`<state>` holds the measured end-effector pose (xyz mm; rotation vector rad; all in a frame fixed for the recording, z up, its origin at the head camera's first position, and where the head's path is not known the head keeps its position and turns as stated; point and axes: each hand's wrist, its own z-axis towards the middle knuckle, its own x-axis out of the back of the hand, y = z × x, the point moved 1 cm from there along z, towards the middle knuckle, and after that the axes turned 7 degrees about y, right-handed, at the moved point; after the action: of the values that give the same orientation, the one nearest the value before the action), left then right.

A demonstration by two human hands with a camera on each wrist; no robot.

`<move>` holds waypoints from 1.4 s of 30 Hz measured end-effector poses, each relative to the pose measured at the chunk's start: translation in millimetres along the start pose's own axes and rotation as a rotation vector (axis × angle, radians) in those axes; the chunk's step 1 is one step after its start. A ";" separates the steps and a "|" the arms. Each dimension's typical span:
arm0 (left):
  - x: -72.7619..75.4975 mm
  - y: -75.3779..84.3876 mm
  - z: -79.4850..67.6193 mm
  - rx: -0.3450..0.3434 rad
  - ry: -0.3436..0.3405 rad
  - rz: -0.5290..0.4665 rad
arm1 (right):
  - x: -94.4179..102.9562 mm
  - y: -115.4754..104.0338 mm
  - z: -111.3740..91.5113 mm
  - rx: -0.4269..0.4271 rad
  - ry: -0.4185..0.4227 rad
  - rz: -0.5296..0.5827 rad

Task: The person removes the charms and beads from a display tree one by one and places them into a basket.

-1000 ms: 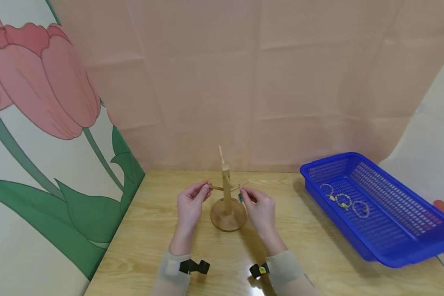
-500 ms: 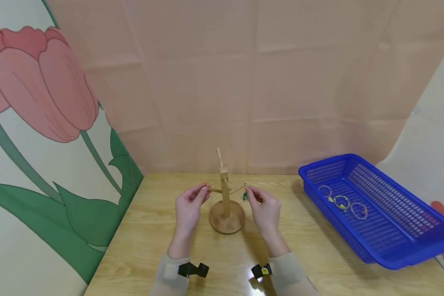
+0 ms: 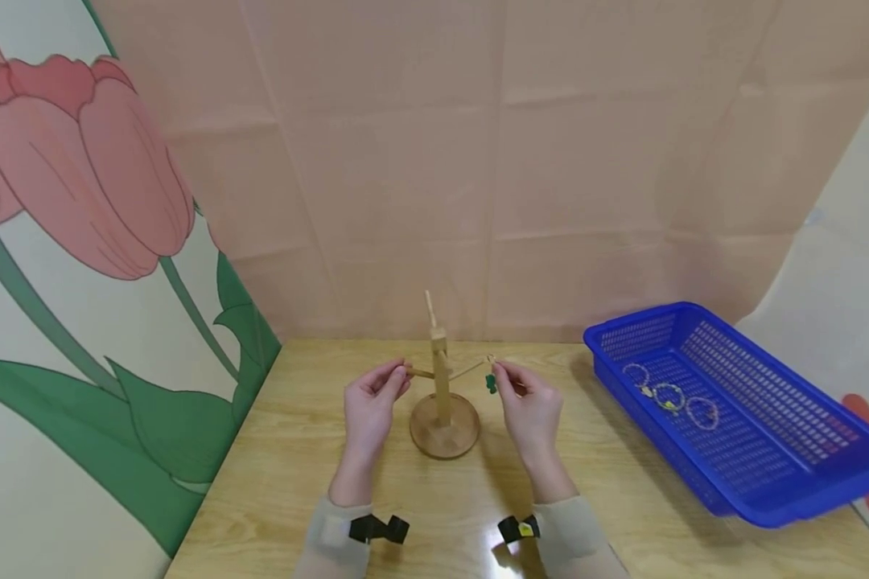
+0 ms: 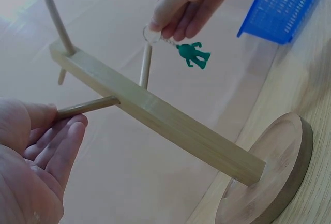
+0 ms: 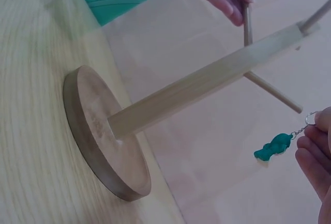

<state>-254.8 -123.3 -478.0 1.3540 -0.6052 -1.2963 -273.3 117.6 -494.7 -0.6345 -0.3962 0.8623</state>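
A wooden peg stand (image 3: pixel 441 378) with a round base (image 3: pixel 445 438) stands upright on the table. My left hand (image 3: pixel 371 406) pinches the stand's left peg (image 4: pixel 88 107) near its tip. On the other side, my right hand (image 3: pixel 530 402) pinches the metal ring of a keychain (image 5: pixel 310 119). A green figure (image 4: pixel 193 55) dangles from the ring by a short chain. In the right wrist view the ring is just off the tip of the right peg (image 5: pixel 274 92), apart from it. The upper peg (image 3: pixel 430 308) carries nothing.
A blue plastic basket (image 3: pixel 724 503) stands on the right of the wooden table (image 3: pixel 275 498). Inside it lie three beaded bracelets (image 3: pixel 669 397). A pink cloth (image 3: pixel 405 161) hangs behind, and a tulip-printed panel (image 3: pixel 116 322) stands on the left.
My right hand has moved to the right with the keychain, drawing its ring outward along the right peg and past its tip. The left hand has kept its hold on the left peg.
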 end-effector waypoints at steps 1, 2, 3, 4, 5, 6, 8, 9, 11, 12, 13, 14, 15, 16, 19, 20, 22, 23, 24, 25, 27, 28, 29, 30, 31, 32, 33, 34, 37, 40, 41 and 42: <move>0.3 0.2 -0.9 0.004 0.001 0.001 | 1.2 -0.7 -0.5 -0.007 0.002 0.000; 0.6 0.0 -1.7 0.008 0.001 -0.001 | 2.4 -1.0 -1.2 -0.017 0.004 0.001; 1.0 -0.3 -2.1 0.012 0.002 -0.001 | 3.3 -1.1 -1.8 -0.025 0.006 -0.002; 1.3 -0.9 -2.6 0.015 0.003 0.002 | 3.9 -1.7 -2.3 -0.030 0.008 0.000; 1.9 -1.8 -2.7 0.020 0.006 0.003 | 4.1 -2.1 -2.8 -0.032 0.011 0.004; 2.1 -1.9 -2.9 0.021 0.009 0.005 | 4.2 -2.4 -3.0 -0.029 0.013 0.002; 2.2 -2.1 -2.3 0.022 0.014 0.015 | 3.8 -2.9 -2.3 -0.013 0.017 -0.001; 1.9 -2.0 -1.6 0.018 0.015 0.015 | 3.3 -3.1 -1.4 -0.003 0.020 -0.002; 0.9 -1.2 0.2 0.010 0.012 0.014 | 2.9 -3.7 1.2 0.017 0.022 0.002; 0.1 -0.4 0.9 0.004 0.007 0.013 | 3.0 -4.0 2.5 0.025 0.023 0.005; -0.4 -0.5 1.7 0.001 0.004 0.008 | 3.7 -3.9 3.7 0.028 0.021 0.008; -0.9 -0.5 2.2 0.002 -0.001 0.002 | 4.7 -3.8 4.9 0.029 0.018 0.009; -1.1 -0.9 2.3 0.005 -0.002 -0.004 | 6.1 -3.6 5.7 0.029 0.015 0.013; -1.2 -1.4 2.3 0.012 -0.001 -0.006 | 7.9 -3.4 6.3 0.025 0.008 0.013; -0.5 -3.1 1.4 0.030 0.006 -0.009 | 14.3 -2.0 9.2 0.015 -0.012 0.001; -0.1 -3.6 1.2 0.032 0.009 -0.010 | 16.6 -1.7 10.9 0.011 -0.014 0.001; 0.5 -4.4 1.3 0.030 0.011 -0.009 | 21.3 -0.7 15.1 0.013 -0.016 -0.004; 0.6 -4.5 1.2 0.028 0.011 -0.007 | 23.9 -0.1 17.6 0.018 -0.015 -0.004; 0.8 -4.5 1.2 0.026 0.011 -0.011 | 26.4 0.2 20.1 0.021 -0.013 -0.001; 0.9 -4.6 1.3 0.025 0.012 -0.012 | 29.1 0.6 22.7 0.024 -0.012 0.000; 1.1 -4.5 1.8 0.025 0.012 -0.014 | 34.7 0.9 27.8 0.028 -0.013 -0.006; 1.0 -4.3 1.9 0.025 0.014 -0.016 | 37.6 0.6 30.5 0.021 -0.016 -0.005; 1.0 -4.1 2.1 0.026 0.016 -0.013 | 40.5 0.5 33.4 0.010 -0.022 -0.006; 1.0 -4.1 2.5 0.026 0.016 -0.016 | 43.3 0.0 36.2 -0.005 -0.026 -0.010; 1.2 -4.0 2.6 0.026 0.018 -0.015 | 46.4 -0.4 39.0 -0.022 -0.031 -0.013; 1.4 -4.0 2.6 0.026 0.020 -0.015 | 49.2 -1.0 41.5 -0.041 -0.034 -0.015; 1.5 -3.8 2.3 0.026 0.021 -0.016 | 52.1 -1.3 43.9 -0.061 -0.037 -0.017; 1.7 -3.7 2.1 0.027 0.022 -0.015 | 54.7 -2.1 46.0 -0.082 -0.039 -0.015; 2.3 -3.9 1.8 0.026 0.021 -0.017 | 61.0 -2.6 48.9 -0.134 -0.050 -0.003; 2.4 -3.6 2.1 0.029 0.018 -0.018 | 65.2 -1.8 48.5 -0.156 -0.072 -0.007; 2.2 -3.2 2.2 0.029 0.016 -0.018 | 66.5 -0.8 48.5 -0.156 -0.082 -0.013; 1.8 -2.8 2.3 0.030 0.015 -0.018 | 67.6 -0.7 48.8 -0.154 -0.090 -0.021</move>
<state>-257.2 -125.0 -480.7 1.3949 -0.6055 -1.2946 -259.9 188.6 -453.0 -0.7336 -0.5539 0.8481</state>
